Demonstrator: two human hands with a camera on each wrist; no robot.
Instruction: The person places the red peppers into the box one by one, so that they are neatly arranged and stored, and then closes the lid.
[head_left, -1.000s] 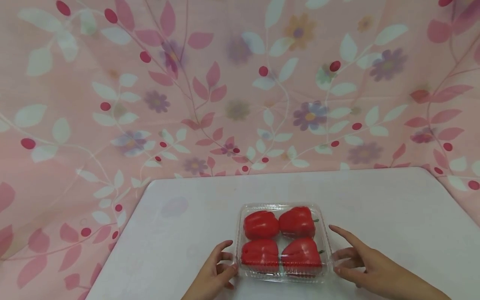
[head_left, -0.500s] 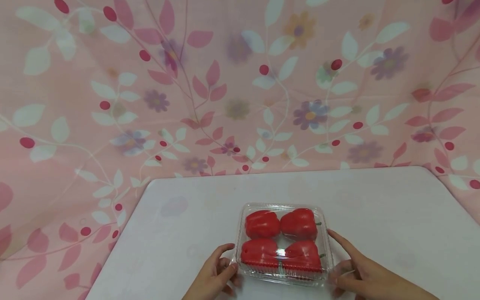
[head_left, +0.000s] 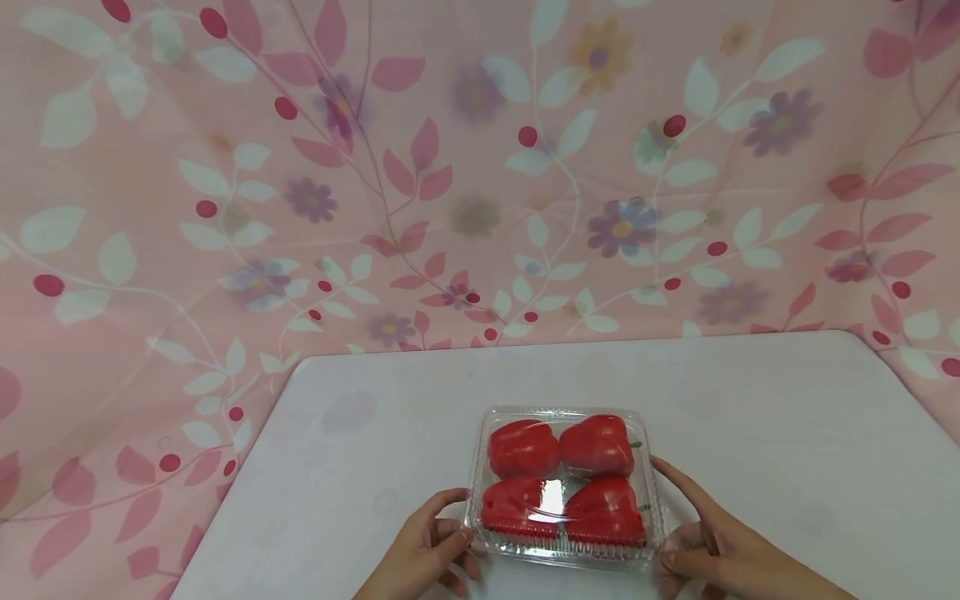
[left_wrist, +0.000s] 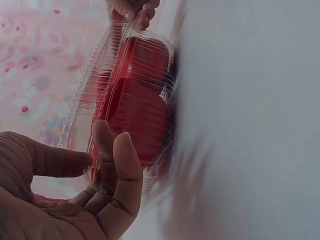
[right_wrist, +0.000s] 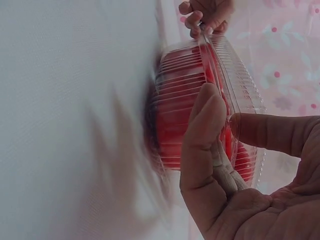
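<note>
A clear plastic clamshell box (head_left: 564, 560) with a ridged rim holds several red bell peppers (head_left: 523, 447) with green stems. Its lid is down over them, with a bright reflection on top. At the box's left side, my left hand (head_left: 420, 546) pinches the rim between thumb and fingers. My right hand (head_left: 723, 550) pinches the rim at the opposite side, its index finger extended along the edge in the head view. Both wrist views show the thumb on the lid side and fingers below the rim. Whether the box's base touches the table cannot be told.
The box is over the near part of a white table (head_left: 360, 467) with rounded far corners. Behind the table hangs a pink cloth (head_left: 465, 208) printed with leaves, berries and flowers.
Both hands have closed in on the box's sides; the right hand moved left from beside the box to grip its rim. The box has barely shifted.
</note>
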